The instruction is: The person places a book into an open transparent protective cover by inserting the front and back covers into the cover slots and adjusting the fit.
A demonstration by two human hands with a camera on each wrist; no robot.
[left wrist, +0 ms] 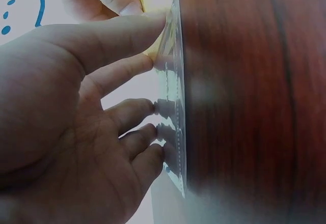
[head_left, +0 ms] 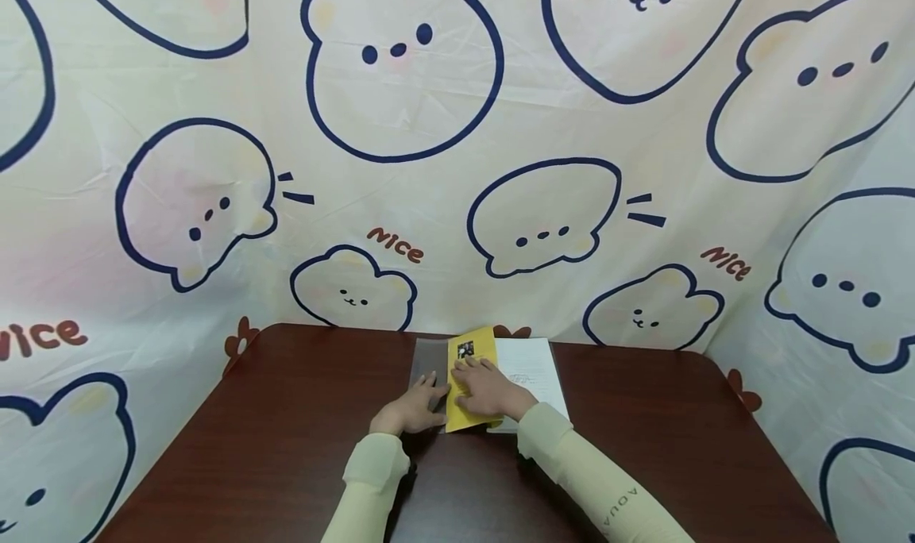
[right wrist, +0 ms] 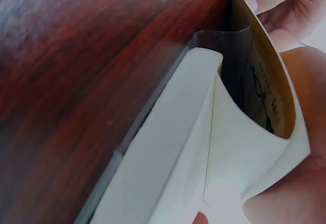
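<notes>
A book with a yellow cover (head_left: pixel 472 420) lies with that cover turned to the left. White pages (head_left: pixel 532 372) show on its right side. A clear plastic sheet (left wrist: pixel 170 91) extends left from the yellow cover. My left hand (head_left: pixel 411 412) touches this plastic with fairly straight, spread fingertips, its thumb near the cover's edge. Across the yellow cover rests my right hand (head_left: pixel 489 388), fingers spread over it. In the right wrist view the cover's inner side (right wrist: pixel 275 96) bows upward beside the white page block (right wrist: pixel 163 127); the right hand is partly hidden behind it.
The book lies near the far edge of a dark reddish-brown table (head_left: pixel 300 416). Behind it hangs a pale curtain (head_left: pixel 443 202) printed with bear outlines, which also runs along both sides. Pale sleeves cover both forearms.
</notes>
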